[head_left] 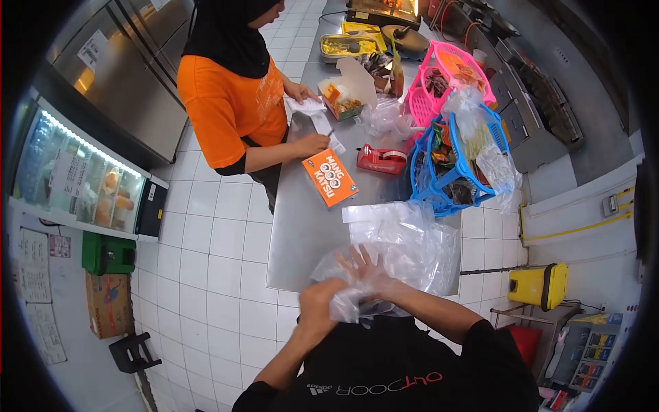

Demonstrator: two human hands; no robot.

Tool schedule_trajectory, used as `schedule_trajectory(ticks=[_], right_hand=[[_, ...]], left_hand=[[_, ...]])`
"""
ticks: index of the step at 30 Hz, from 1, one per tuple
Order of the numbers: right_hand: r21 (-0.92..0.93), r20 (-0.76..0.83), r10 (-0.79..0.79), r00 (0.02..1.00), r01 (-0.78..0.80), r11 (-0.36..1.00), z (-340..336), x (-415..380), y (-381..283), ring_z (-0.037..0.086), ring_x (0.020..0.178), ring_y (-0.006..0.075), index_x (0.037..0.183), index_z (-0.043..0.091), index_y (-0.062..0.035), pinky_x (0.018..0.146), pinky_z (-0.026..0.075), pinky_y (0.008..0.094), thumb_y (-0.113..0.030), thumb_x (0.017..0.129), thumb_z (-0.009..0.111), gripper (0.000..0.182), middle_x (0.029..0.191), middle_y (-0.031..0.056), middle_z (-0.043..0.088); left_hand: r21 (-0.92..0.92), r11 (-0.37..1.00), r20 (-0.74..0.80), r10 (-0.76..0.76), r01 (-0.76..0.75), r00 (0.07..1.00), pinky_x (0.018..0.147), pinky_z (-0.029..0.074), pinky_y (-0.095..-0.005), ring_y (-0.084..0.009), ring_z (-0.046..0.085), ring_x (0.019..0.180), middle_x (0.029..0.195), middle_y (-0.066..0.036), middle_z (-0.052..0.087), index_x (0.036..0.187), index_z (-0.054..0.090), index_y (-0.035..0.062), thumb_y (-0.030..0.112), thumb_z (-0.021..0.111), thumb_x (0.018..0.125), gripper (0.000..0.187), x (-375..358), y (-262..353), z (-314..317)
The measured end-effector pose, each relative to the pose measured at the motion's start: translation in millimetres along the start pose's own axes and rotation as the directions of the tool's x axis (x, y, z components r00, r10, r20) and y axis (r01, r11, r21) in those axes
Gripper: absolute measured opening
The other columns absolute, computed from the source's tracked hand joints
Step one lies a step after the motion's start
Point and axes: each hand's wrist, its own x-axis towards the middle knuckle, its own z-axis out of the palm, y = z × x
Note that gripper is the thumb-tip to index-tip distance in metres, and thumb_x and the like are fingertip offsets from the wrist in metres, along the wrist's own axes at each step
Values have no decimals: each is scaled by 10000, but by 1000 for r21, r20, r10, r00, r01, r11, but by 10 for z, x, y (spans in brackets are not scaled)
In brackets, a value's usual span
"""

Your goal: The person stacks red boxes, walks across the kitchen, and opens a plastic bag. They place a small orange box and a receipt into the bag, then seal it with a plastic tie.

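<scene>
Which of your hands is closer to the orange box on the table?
Right. The right hand, fingers spread inside the clear plastic bag, lies just below the orange box. The left hand grips the bag's edge farther back, near the table edge.

Thin clear plastic, glossy and crinkled, makes up the bag (405,250) bunched between the fingers of the left hand (319,302) and right hand (364,269). Beyond the fingertips, the counter (302,226) is smooth brushed metal; the box (330,178) on it is printed matt card.
</scene>
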Motion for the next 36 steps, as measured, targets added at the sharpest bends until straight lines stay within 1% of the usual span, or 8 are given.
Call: schedule_trajectory(ticks=[4, 6, 12, 17, 22, 25, 26, 36], right_hand=[[-409, -519, -438, 734, 237, 881, -388, 62, 70, 201, 1517, 393, 1583, 281, -158, 1208, 191, 581, -586, 951, 513, 798, 1643, 206, 208], [75, 280, -190, 941, 176, 982, -638, 74, 54, 228, 1515, 359, 1579, 292, -153, 1203, 206, 577, -535, 958, 531, 767, 1646, 162, 234], [-143, -583, -173, 794, 110, 984, -1188, -427, -523, 220, 1520, 333, 1535, 401, -156, 1187, 94, 667, -466, 995, 503, 632, 1612, 118, 339], [190, -108, -51, 993, 70, 979, -423, -423, -304, 387, 1421, 338, 1518, 419, -117, 1144, 252, 585, -451, 1013, 513, 612, 1527, 172, 443], [894, -330, -49, 943, 329, 304, -1585, -797, 308, 698, 964, 154, 1076, 732, -29, 868, 539, 339, -272, 938, 710, 280, 1014, 108, 751], [747, -662, 661, 352, 249, 616, -2132, -1115, 1336, 682, 972, 218, 1142, 678, -38, 842, 536, 382, -250, 819, 821, 412, 974, 108, 713], [309, -946, 325, 16, -269, 912, -2273, -1265, 1748, 638, 975, 257, 1201, 663, -62, 845, 503, 414, -271, 790, 841, 494, 893, 123, 678], [392, -912, 391, 126, -19, 920, -2556, -1704, 2790, 562, 855, 233, 881, 773, -49, 754, 444, 368, -212, 840, 783, 168, 806, 71, 687]], left_hand=[[193, 965, -467, -69, 177, 882, 536, 394, -340, -201, 495, 631, 685, -90, 492, 703, 494, 11, -34, 751, 796, 277, 410, 69, -413], [184, 960, -352, -136, 211, 926, 576, 427, -365, -217, 556, 673, 722, -119, 523, 720, 524, 15, -14, 728, 807, 224, 422, 27, -524], [116, 979, -403, 200, -167, 893, 505, 320, -390, -233, 444, 552, 637, -102, 443, 632, 402, 35, -57, 604, 809, 284, -224, -354, -609], [254, 967, -390, 106, -4, 915, 497, 254, -355, -169, 311, 557, 609, -62, 313, 653, 338, 32, -46, 561, 937, 369, -151, -907, -201], [277, 954, -221, -57, 119, 974, 544, 372, -376, -219, 447, 588, 658, -78, 441, 696, 463, 32, 147, 776, 819, 356, -200, -1644, 189], [343, 903, 289, -364, 259, 885, 699, 503, -373, -243, 575, 835, 979, -104, 560, 1110, 621, 32, 396, 964, 610, 707, -234, -1581, 33], [339, 910, 312, -347, 238, 884, 732, 512, -381, -258, 576, 879, 1041, -119, 546, 1160, 598, 35, 397, 972, 592, 770, -230, -1511, -42], [322, 910, 95, -305, 261, 948, 838, 514, -393, -276, 613, 992, 1140, -128, 593, 1230, 583, 27, 208, 976, 588, 773, 669, -243, 243]])
